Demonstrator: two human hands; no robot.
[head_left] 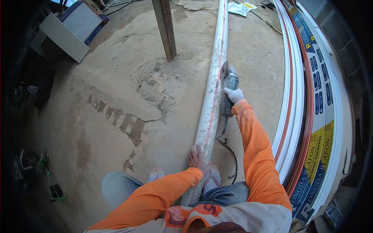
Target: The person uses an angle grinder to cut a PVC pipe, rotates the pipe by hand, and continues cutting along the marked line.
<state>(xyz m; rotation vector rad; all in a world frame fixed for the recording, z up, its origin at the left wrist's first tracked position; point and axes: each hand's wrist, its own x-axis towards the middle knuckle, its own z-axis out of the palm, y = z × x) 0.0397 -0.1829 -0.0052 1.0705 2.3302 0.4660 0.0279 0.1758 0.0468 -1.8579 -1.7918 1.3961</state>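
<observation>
A long white PVC pipe [211,103], scuffed with grey dirt and marked with a reddish line, runs along the floor away from me and passes between my legs. My left hand [198,158], bare, lies on top of its near part with the fingers stretched over the curved surface. In a white glove, my right hand [233,95] is wrapped round the body of a grey angle grinder [230,82]. The grinder's disc [224,70] stands edge-on right at the pipe's right side. From the tool's rear a black power cord [232,153] trails back toward my right knee.
A wooden post [165,29] rises left of the pipe. Long white and brown panels [289,89] and printed Plafon boxes [316,163] line the right side. Cracked concrete floor [116,85] spreads leftward. A leaning board [64,37] and green-handled tool [50,174] are at left.
</observation>
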